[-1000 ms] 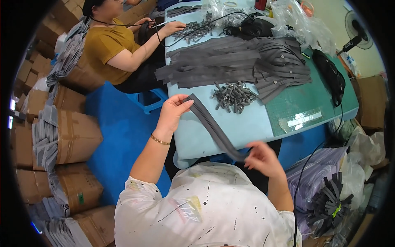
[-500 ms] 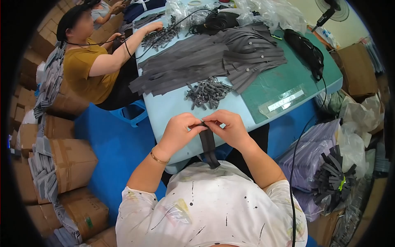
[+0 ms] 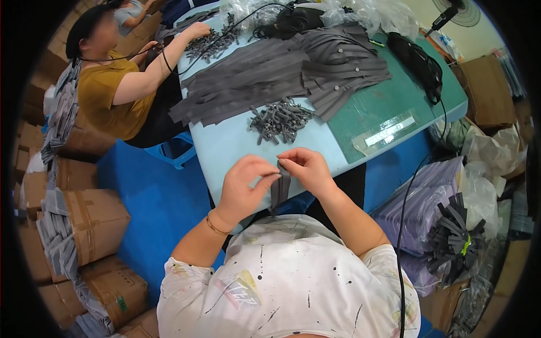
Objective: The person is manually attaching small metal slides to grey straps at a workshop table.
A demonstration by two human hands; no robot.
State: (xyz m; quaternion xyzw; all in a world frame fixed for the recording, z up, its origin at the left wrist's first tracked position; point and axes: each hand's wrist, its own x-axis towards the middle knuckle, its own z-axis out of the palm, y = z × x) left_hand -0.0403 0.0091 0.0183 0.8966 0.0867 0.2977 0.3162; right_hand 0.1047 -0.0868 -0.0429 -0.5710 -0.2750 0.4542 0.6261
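Observation:
My left hand and my right hand meet over the near edge of the light blue table. Together they pinch the top of a folded grey strap, which hangs down between them toward my lap. Just beyond my hands lies a small heap of grey plastic clips. Farther back a broad spread of grey straps covers the table.
A person in a mustard shirt sits at the left, one hand on another clip pile. A green cutting mat, black cables and a clear ruler lie at the right. Cardboard boxes stack at the left; bags with strap bundles at the right.
A second ago my hands were apart, stretching the strap out long. They came together and the strap is now folded, held at its top by both hands.

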